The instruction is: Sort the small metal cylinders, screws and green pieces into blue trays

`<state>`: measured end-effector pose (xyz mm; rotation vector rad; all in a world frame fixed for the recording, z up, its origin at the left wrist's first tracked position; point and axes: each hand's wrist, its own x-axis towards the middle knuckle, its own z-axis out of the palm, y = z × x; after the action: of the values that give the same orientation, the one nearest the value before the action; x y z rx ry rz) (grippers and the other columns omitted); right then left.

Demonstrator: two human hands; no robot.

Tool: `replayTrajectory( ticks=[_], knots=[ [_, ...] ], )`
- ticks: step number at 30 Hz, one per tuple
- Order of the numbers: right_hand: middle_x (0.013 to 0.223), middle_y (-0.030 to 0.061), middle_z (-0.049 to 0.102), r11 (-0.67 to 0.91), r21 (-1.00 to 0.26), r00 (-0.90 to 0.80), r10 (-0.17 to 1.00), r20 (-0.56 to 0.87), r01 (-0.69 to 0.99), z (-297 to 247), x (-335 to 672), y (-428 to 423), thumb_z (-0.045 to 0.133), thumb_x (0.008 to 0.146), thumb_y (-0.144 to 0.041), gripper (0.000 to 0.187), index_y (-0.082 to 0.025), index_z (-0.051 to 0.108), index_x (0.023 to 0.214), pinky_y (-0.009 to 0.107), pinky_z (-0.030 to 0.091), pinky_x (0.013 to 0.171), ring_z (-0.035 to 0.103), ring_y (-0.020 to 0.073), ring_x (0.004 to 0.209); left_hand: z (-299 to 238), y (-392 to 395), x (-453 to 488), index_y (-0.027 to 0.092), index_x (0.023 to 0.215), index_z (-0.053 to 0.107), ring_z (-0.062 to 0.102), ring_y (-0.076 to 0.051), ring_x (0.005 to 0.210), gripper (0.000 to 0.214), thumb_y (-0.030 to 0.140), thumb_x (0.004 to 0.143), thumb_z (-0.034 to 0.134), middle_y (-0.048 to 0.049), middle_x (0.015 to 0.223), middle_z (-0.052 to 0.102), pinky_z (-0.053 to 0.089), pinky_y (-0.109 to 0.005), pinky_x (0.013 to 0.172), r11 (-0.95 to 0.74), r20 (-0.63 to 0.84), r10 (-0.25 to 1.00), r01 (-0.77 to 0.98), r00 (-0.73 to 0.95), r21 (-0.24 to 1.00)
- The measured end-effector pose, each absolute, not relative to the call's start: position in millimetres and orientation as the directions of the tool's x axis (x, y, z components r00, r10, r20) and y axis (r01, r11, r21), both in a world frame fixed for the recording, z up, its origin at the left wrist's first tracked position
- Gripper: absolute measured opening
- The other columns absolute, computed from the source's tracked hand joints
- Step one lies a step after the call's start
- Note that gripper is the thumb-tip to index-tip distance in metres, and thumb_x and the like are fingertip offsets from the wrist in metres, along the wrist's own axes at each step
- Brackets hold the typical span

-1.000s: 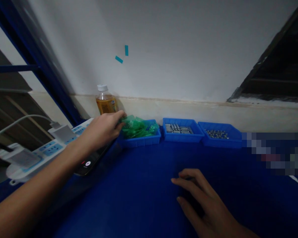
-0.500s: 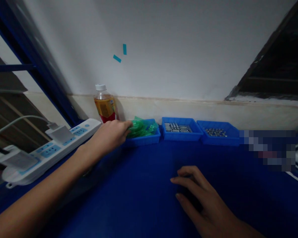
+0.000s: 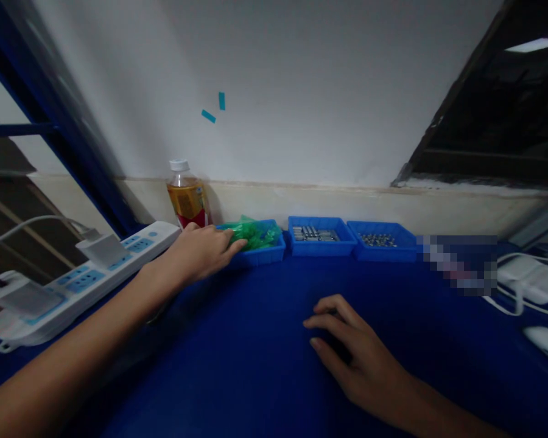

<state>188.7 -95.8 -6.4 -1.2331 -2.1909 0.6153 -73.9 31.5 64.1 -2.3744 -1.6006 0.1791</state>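
Note:
My left hand [image 3: 205, 252] reaches to the leftmost blue tray [image 3: 260, 257], which holds green plastic pieces [image 3: 254, 234]. Its fingertips touch the green pieces at the tray's near left corner; the fingers are held together and I cannot see whether they grip one. My right hand [image 3: 354, 353] rests palm down on the blue table top [image 3: 237, 359], fingers loosely curled and apart, with nothing in it. Two more blue trays stand to the right: the middle tray [image 3: 317, 236] holds small metal cylinders, the right tray [image 3: 379, 241] holds small metal parts.
A drink bottle [image 3: 187, 198] stands by the wall behind the left tray. A white power strip [image 3: 86, 277] with plugged adapters lies on the left. White devices and cables [image 3: 532, 286] lie at the right edge. A blue frame post rises at the left.
My left hand stays at the green pieces in the left tray, now lower at its near corner. The view has shifted right, showing white devices on the right. The right hand has barely moved.

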Motion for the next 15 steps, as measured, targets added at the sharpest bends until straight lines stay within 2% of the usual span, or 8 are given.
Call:
replayTrajectory(
  ticks=[3, 5, 8, 10, 11, 13, 15],
  knots=[
    [0.107, 0.0065, 0.047, 0.477, -0.637, -0.443, 0.867, 0.228, 0.605, -4, 189, -96, 0.046, 0.089, -0.019, 0.021, -0.022, 0.056, 0.106, 0.031, 0.046, 0.086, 0.051, 0.0147, 0.099, 65, 29, -76, 0.013, 0.097, 0.063, 0.060, -0.033, 0.095, 0.056, 0.052, 0.091, 0.024, -0.0164, 0.098, 0.065, 0.044, -0.045, 0.080, -0.327, 0.078, 0.929, 0.903, 0.361, -0.278],
    [0.106, 0.0059, 0.048, 0.482, -0.641, -0.453, 0.862, 0.227, 0.596, -3, 189, -95, 0.047, 0.088, -0.018, 0.020, -0.021, 0.056, 0.105, 0.031, 0.045, 0.085, 0.051, 0.0143, 0.098, 66, 27, -77, 0.012, 0.113, 0.059, 0.053, -0.035, 0.107, 0.057, 0.053, 0.091, 0.027, -0.0189, 0.116, 0.058, 0.042, -0.046, 0.087, -0.310, 0.136, 0.927, 0.917, 0.351, -0.251],
    [0.105, 0.0051, 0.049, 0.489, -0.646, -0.463, 0.857, 0.228, 0.586, -2, 188, -95, 0.047, 0.087, -0.018, 0.020, -0.022, 0.057, 0.105, 0.031, 0.045, 0.085, 0.051, 0.0138, 0.097, 64, 31, -76, 0.017, 0.142, 0.029, 0.027, -0.041, 0.132, 0.083, 0.069, 0.079, 0.041, -0.0191, 0.148, 0.025, 0.031, -0.053, 0.099, -0.335, 0.202, 0.903, 0.915, 0.380, -0.226],
    [0.104, 0.0049, 0.049, 0.489, -0.649, -0.468, 0.855, 0.224, 0.583, -2, 188, -95, 0.047, 0.087, -0.018, 0.020, -0.022, 0.057, 0.104, 0.031, 0.045, 0.084, 0.052, 0.0135, 0.096, 59, 41, -73, 0.022, 0.147, 0.013, 0.007, -0.047, 0.136, 0.107, 0.078, 0.064, 0.052, -0.0176, 0.153, 0.004, 0.022, -0.061, 0.101, -0.397, 0.140, 0.892, 0.893, 0.430, -0.213],
    [0.103, 0.0049, 0.050, 0.490, -0.649, -0.469, 0.854, 0.223, 0.583, -2, 188, -95, 0.048, 0.087, -0.017, 0.020, -0.022, 0.058, 0.104, 0.031, 0.045, 0.084, 0.052, 0.0135, 0.095, 56, 47, -72, 0.024, 0.147, 0.009, 0.003, -0.048, 0.136, 0.114, 0.080, 0.058, 0.055, -0.0181, 0.154, 0.000, 0.020, -0.063, 0.101, -0.433, 0.088, 0.886, 0.881, 0.455, -0.192],
    [0.102, 0.0051, 0.050, 0.488, -0.648, -0.470, 0.855, 0.220, 0.585, -2, 188, -96, 0.048, 0.087, -0.017, 0.021, -0.021, 0.058, 0.104, 0.031, 0.045, 0.084, 0.052, 0.0137, 0.095, 50, 60, -67, 0.025, 0.147, 0.007, 0.005, -0.047, 0.137, 0.114, 0.082, 0.058, 0.052, -0.0194, 0.153, 0.000, 0.023, -0.062, 0.100, -0.495, 0.027, 0.865, 0.861, 0.501, -0.114],
    [0.102, 0.0052, 0.051, 0.490, -0.646, -0.469, 0.855, 0.224, 0.585, -1, 187, -96, 0.048, 0.086, -0.017, 0.021, -0.020, 0.059, 0.103, 0.031, 0.045, 0.084, 0.053, 0.0138, 0.094, 45, 70, -63, 0.025, 0.147, 0.008, 0.017, -0.043, 0.136, 0.105, 0.081, 0.065, 0.045, -0.0196, 0.152, 0.009, 0.031, -0.056, 0.099, -0.521, 0.049, 0.851, 0.853, 0.522, -0.026]
  ],
)
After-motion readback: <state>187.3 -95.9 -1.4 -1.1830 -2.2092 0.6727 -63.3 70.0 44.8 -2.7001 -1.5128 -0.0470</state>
